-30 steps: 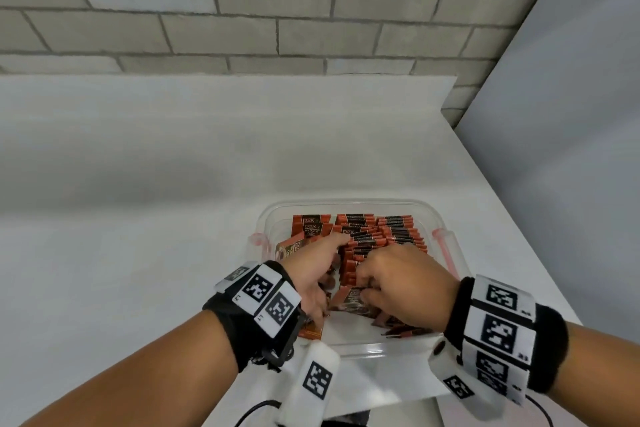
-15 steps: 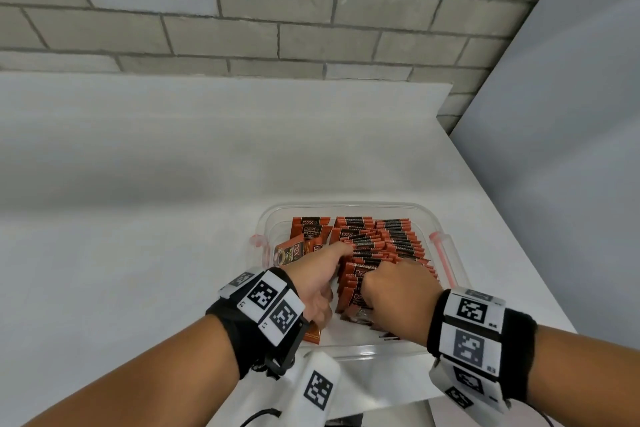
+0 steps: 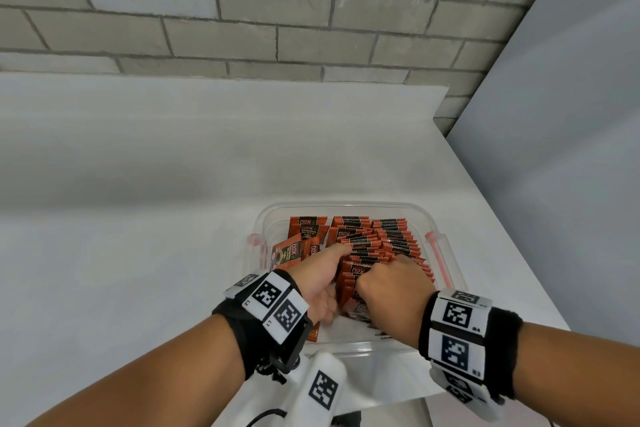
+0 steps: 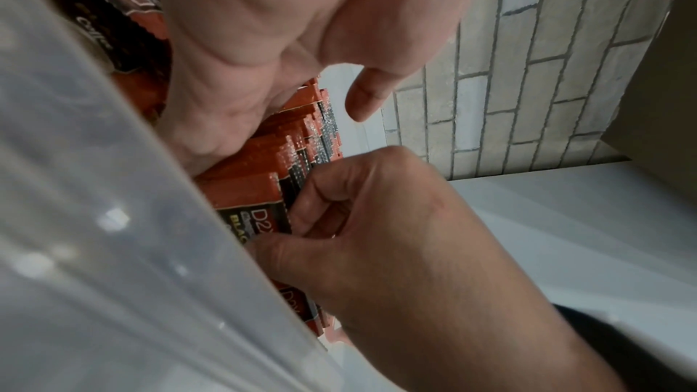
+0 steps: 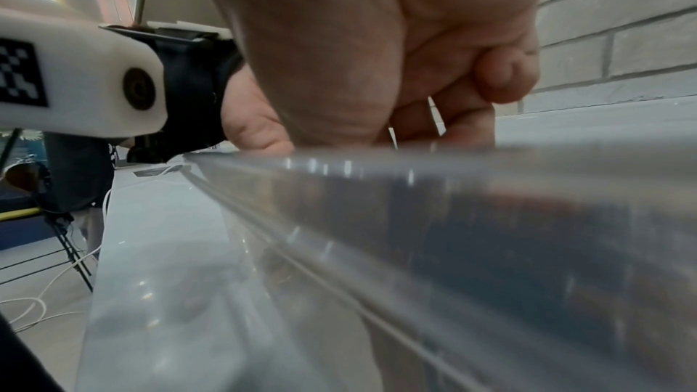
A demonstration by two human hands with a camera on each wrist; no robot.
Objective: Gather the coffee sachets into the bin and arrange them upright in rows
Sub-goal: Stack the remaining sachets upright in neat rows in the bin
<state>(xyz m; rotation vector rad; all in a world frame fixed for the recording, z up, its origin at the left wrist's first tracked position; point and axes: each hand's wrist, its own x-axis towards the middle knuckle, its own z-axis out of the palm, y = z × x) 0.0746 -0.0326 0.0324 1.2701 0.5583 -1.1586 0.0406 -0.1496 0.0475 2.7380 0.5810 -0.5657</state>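
A clear plastic bin [image 3: 346, 206] on the white table holds several orange-and-black coffee sachets [image 3: 391, 239] packed upright in rows. A few loose sachets [image 3: 291, 250] lean at its left side. Both hands are inside the bin. My left hand [image 3: 322, 274] lies along the left side of the middle row with its forefinger stretched out, the palm [image 4: 264, 26] against the sachets [image 4: 298, 136]. My right hand [image 3: 394, 284] is curled at the near end of that row, and in the left wrist view its fingers [image 4: 324, 213] pinch a sachet there [image 4: 264, 219].
The bin has pink side latches [image 3: 437, 253] and sits near the table's right edge, beside a grey panel [image 3: 554, 149]. A brick wall [image 3: 277, 10] stands behind. The bin's near wall [image 5: 452, 219] fills the right wrist view. White tabletop [image 3: 121, 218] stretches to the left.
My right hand has moved forward and left, pushing the near leaning sachets up against the row. The left hand has stayed beside the row.
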